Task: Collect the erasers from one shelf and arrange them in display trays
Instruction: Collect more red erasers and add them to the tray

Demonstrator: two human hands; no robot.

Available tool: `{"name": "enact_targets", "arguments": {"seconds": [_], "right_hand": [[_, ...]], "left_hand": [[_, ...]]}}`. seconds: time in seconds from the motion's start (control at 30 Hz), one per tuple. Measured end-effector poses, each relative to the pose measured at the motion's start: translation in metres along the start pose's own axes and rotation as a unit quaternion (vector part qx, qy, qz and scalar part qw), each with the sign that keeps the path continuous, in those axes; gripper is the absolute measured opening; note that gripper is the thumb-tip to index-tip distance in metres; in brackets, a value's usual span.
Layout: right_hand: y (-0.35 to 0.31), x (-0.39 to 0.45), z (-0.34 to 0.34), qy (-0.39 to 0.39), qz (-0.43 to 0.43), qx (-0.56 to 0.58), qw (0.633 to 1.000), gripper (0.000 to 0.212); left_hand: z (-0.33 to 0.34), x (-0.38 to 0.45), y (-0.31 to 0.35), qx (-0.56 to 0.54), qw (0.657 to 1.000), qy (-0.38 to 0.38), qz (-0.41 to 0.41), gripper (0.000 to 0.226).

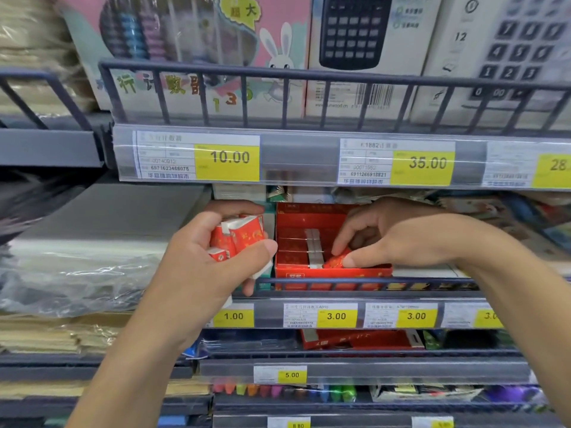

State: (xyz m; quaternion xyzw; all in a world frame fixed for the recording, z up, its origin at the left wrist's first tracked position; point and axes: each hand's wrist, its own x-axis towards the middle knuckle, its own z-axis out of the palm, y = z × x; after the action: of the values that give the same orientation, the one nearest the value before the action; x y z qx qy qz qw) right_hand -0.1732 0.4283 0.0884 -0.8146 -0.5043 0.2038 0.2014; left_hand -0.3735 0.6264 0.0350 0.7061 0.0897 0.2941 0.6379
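A red cardboard display tray (309, 217) sits on the middle shelf behind a dark wire rail. Rows of erasers with a grey-white strip (313, 247) lie inside it. My left hand (210, 267) is closed around several red-and-white wrapped erasers (239, 234), held just left of the tray. My right hand (398, 233) reaches into the tray's right side, thumb and fingers pinching one red-wrapped eraser (335, 260) near the front wall.
Above, a shelf edge with yellow price tags (227, 162) overhangs the tray; calculator boxes (355, 50) stand on it. Plastic-wrapped paper stacks (92, 242) fill the left. Below, another red tray (364, 338) and coloured markers (284, 392) sit on lower shelves.
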Motion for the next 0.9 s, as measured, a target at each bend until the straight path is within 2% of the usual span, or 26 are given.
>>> {"name": "enact_targets", "arguments": {"seconds": [0.23, 0.4, 0.57, 0.77, 0.9], "right_hand": [[0.002, 0.002, -0.007, -0.024, 0.005, 0.021, 0.999, 0.011], [0.004, 0.009, -0.005, -0.028, 0.033, -0.021, 0.999, 0.013], [-0.001, 0.022, -0.005, -0.058, 0.025, -0.069, 0.996, 0.012], [-0.005, 0.033, -0.003, -0.096, 0.036, -0.064, 0.993, 0.012], [-0.005, 0.033, -0.001, -0.084, 0.033, -0.056, 0.994, 0.007]], "left_hand": [[0.001, 0.002, 0.001, 0.017, 1.000, -0.002, -0.008, 0.051], [0.004, 0.003, 0.002, 0.024, 1.000, -0.007, -0.012, 0.051], [0.008, 0.005, 0.002, 0.030, 0.999, -0.017, -0.017, 0.051], [0.012, 0.004, 0.003, 0.029, 0.999, -0.027, -0.016, 0.049], [0.014, 0.003, 0.005, 0.022, 0.999, -0.025, -0.015, 0.050]]}}
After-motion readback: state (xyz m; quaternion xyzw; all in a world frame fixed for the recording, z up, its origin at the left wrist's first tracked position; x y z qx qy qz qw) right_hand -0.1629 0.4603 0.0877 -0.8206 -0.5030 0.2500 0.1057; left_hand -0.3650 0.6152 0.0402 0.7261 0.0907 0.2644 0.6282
